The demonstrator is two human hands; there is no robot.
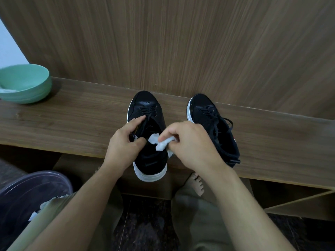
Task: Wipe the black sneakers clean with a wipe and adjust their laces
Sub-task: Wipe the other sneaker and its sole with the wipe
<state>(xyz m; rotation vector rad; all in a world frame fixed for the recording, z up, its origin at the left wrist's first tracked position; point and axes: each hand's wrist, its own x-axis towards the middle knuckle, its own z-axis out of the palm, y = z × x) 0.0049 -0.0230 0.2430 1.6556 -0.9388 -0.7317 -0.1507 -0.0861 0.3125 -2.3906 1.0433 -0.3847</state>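
2 sneakers are set on the desk (72, 122); the left sneaker (147, 113) is steadied at its collar by the left hand (123, 147) so the wipe (161, 144), pinched in the right hand (192, 144), can be worked inside.

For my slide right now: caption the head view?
Left hand steadies left sneaker; right hand holds wipe.

Wooden shelf (76, 124) — two black sneakers (146, 109) (208, 113) and a green bowl (27, 84) on it.
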